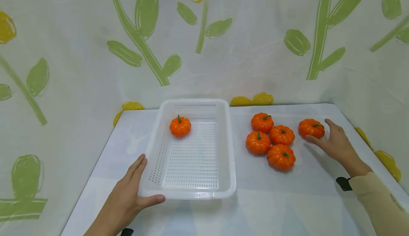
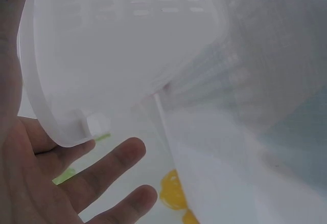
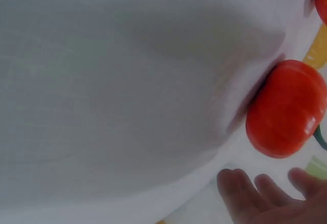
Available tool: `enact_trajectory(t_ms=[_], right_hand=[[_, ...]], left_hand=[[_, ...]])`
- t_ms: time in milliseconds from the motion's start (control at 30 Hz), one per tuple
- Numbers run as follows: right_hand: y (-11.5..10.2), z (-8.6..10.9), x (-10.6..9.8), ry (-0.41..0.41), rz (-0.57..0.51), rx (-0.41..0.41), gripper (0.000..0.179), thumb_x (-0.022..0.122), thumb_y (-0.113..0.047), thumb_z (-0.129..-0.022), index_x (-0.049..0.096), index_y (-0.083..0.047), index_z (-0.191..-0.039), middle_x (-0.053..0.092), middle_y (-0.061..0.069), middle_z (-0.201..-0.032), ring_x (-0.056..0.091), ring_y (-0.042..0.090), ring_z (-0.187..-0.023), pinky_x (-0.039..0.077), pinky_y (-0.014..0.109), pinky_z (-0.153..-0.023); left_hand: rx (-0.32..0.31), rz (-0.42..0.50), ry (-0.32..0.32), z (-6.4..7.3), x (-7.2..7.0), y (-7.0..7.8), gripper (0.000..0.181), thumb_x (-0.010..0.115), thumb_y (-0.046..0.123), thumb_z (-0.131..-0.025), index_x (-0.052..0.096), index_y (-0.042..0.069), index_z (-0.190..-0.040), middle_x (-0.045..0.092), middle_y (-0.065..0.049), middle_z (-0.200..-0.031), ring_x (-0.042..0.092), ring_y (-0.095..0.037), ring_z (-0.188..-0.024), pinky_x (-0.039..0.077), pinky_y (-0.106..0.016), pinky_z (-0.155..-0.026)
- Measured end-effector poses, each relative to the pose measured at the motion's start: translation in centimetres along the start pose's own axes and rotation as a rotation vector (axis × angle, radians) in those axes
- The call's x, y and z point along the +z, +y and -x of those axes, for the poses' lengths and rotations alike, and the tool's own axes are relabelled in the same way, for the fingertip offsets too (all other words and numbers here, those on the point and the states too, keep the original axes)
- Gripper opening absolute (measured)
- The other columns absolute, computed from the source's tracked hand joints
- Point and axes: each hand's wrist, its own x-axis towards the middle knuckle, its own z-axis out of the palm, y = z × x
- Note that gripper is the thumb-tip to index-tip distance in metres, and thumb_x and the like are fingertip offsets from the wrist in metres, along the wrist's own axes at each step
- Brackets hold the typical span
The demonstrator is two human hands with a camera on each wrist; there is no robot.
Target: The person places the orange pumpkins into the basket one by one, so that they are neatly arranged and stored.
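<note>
A white perforated plastic basket [image 1: 204,195] stands on the table with one small orange pumpkin [image 1: 180,126] inside. My left hand [image 1: 127,190] is at the basket's near left corner, thumb by the front rim and fingers along the left side. In the left wrist view, fairly straight fingers [image 2: 102,175] spread beside and below the basket wall [image 2: 117,55]. At the right, my right hand [image 1: 338,145] curves loosely around a separate pumpkin [image 1: 311,128], thumb near its front; contact is unclear. The right wrist view shows a gap between the visible fingertips [image 3: 265,188] and this pumpkin [image 3: 286,109].
Between basket and right hand, several more pumpkins sit in a cluster, including a near one [image 1: 281,157] and a far one [image 1: 262,122]. The white table [image 1: 255,200] meets a flower-printed cloth [image 1: 239,65] at the back and sides.
</note>
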Motion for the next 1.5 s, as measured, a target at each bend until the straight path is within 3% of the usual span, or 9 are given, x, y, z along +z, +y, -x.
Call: enact_trajectory(t_ms=[300, 533, 967, 1100, 1333, 1500], right_hand=[[0.3, -0.8, 0.2, -0.02, 0.035, -0.038, 0.106, 0.064, -0.057, -0.094, 0.016, 0.02, -0.15, 0.027, 0.05, -0.138, 0.034, 0.061, -0.121, 0.034, 0.077, -0.1], [0.1, -0.4, 0.3, -0.013, 0.038, -0.028, 0.103, 0.065, -0.056, -0.094, 0.018, 0.018, -0.15, 0.031, 0.045, -0.132, 0.041, 0.055, -0.108, 0.041, 0.072, -0.095], [-0.1, -0.4, 0.9, 0.033, 0.049, -0.033, 0.101, 0.068, -0.053, -0.093, 0.022, 0.019, -0.148, 0.034, 0.047, -0.135, 0.038, 0.058, -0.117, 0.038, 0.074, -0.099], [-0.2, -0.3, 1.0, 0.059, 0.04, -0.039, 0.1, 0.068, -0.055, -0.092, 0.026, 0.017, -0.148, 0.036, 0.045, -0.136, 0.04, 0.056, -0.115, 0.041, 0.072, -0.096], [-0.9, 0.0, 1.2, 0.135, -0.038, -0.025, 0.1, 0.068, -0.058, -0.091, 0.027, 0.011, -0.152, 0.038, 0.04, -0.14, 0.04, 0.054, -0.117, 0.047, 0.067, -0.093], [-1.7, 0.2, 1.1, 0.215, -0.064, -0.057, 0.098, 0.07, -0.056, -0.091, 0.031, 0.009, -0.152, 0.042, 0.039, -0.137, 0.046, 0.05, -0.111, 0.05, 0.061, -0.086]], left_hand=[[0.006, 0.008, 0.004, 0.0, 0.1, 0.2, 0.131, 0.066, 0.083, -0.067, 0.018, 0.005, -0.162, 0.019, -0.008, -0.167, 0.043, -0.041, -0.136, 0.044, -0.062, -0.103], [0.009, 0.026, 0.011, 0.4, 0.3, -0.1, 0.128, 0.068, 0.08, -0.071, 0.018, 0.007, -0.162, 0.017, -0.004, -0.168, 0.043, -0.039, -0.138, 0.043, -0.06, -0.104], [0.0, 0.031, 0.011, 0.4, 0.3, -0.2, 0.129, 0.069, 0.08, -0.07, 0.018, 0.007, -0.162, 0.017, -0.003, -0.168, 0.043, -0.037, -0.137, 0.044, -0.059, -0.104], [0.008, 0.027, 0.016, 0.3, 0.2, -0.1, 0.129, 0.069, 0.08, -0.07, 0.017, 0.007, -0.162, 0.017, -0.005, -0.168, 0.045, -0.039, -0.136, 0.045, -0.06, -0.103], [-0.035, 0.028, -0.013, 0.2, 0.2, 0.1, 0.133, 0.068, 0.083, -0.067, 0.015, 0.007, -0.163, 0.015, -0.006, -0.168, 0.043, -0.039, -0.136, 0.044, -0.06, -0.104], [-0.01, 0.015, 0.004, 0.2, 0.1, 0.1, 0.132, 0.066, 0.083, -0.068, 0.016, 0.006, -0.163, 0.016, -0.007, -0.168, 0.045, -0.039, -0.135, 0.045, -0.06, -0.103]])
